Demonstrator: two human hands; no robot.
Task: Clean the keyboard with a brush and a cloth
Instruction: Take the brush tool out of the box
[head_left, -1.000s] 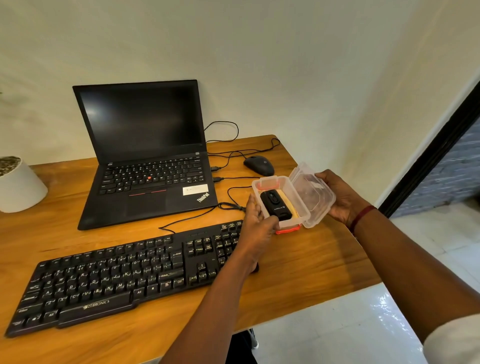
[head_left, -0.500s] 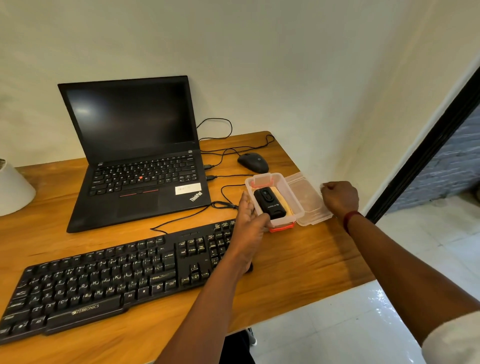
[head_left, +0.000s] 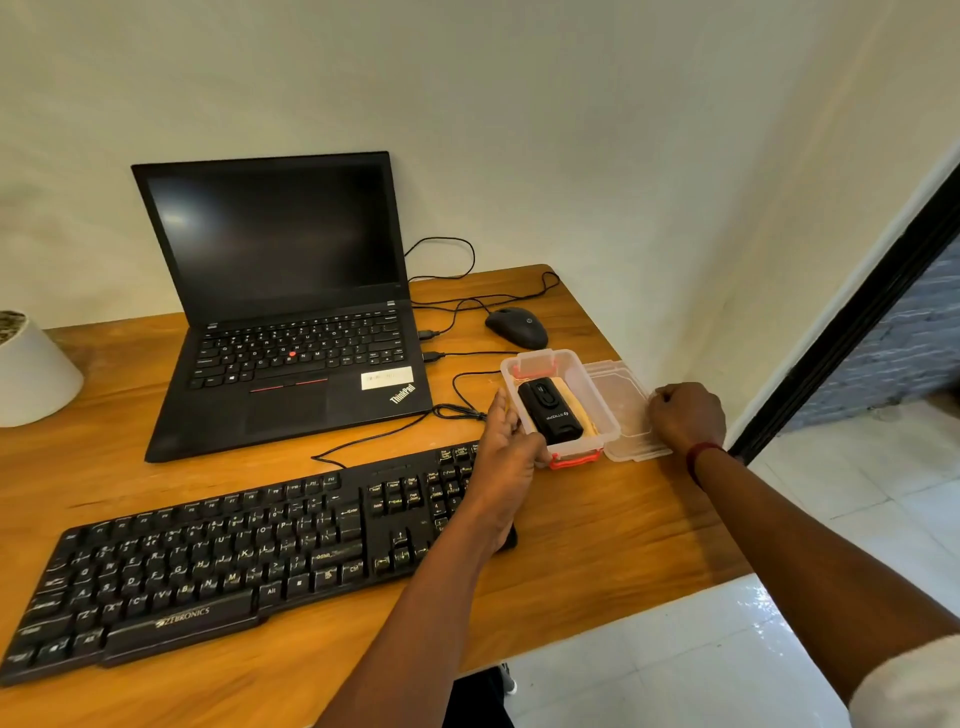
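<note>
A black Zebronics keyboard (head_left: 208, 561) lies along the front of the wooden desk (head_left: 597, 535). To its right stands a small clear plastic box (head_left: 584, 366) with red clips. Inside it a black brush-like tool (head_left: 550, 418) lies on top of a yellow cloth (head_left: 577, 410). The box's clear lid (head_left: 618, 400) lies flat on the desk to the right. My left hand (head_left: 506, 457) grips the box's left side, with my forearm over the keyboard's number pad. My right hand (head_left: 685, 415) is curled at the lid's right edge and holds it.
An open black laptop (head_left: 280, 291) stands behind the keyboard, with a black mouse (head_left: 517, 326) and loose cables (head_left: 467, 384) to its right. A white pot (head_left: 31, 374) is at the far left. The desk's right edge runs just beyond the lid, above a tiled floor.
The box has come down from the air onto the desk. The lid has swung fully open and now lies flat. My right hand moved out to the lid's right edge.
</note>
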